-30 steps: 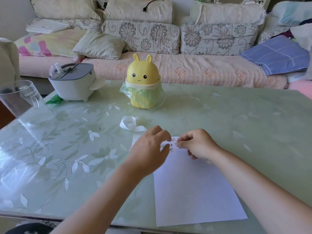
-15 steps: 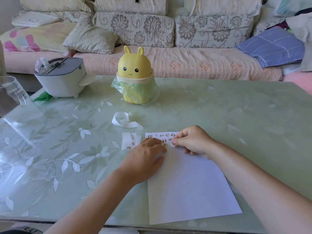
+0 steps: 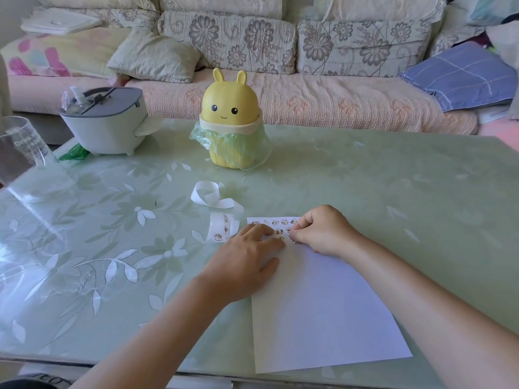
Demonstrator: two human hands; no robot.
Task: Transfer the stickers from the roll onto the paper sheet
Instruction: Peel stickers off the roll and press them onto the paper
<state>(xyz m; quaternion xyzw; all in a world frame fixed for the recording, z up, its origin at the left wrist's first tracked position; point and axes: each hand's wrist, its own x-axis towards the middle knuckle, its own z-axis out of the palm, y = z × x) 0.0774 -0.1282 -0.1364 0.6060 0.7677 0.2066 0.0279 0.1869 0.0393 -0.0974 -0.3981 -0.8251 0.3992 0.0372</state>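
Two bare hands at work on a pale green, leaf-patterned worktop.

- Paper sheet: white, lying flat at the near edge of the worktop, slightly askew.
- Stickers: small cartoon figures in rows along the sheet's far edge.
- Sticker roll: uncoiled white strip, looped and lying just left of the sheet's far corner. A few stickers show on its near end.
- Left hand: palm down, grip spread, fingers straight and pressing on the sheet's far-left corner.
- Right hand: grip curled, thumb and forefinger tips pinching a single sticker at the sheet's surface, beside the rows.
- Yellow rabbit bin: upright, green liner bag, mid-worktop.
- Grey appliance: far left.
- Clear cup: left edge.
- Sofa: behind the worktop, with floral cushions.
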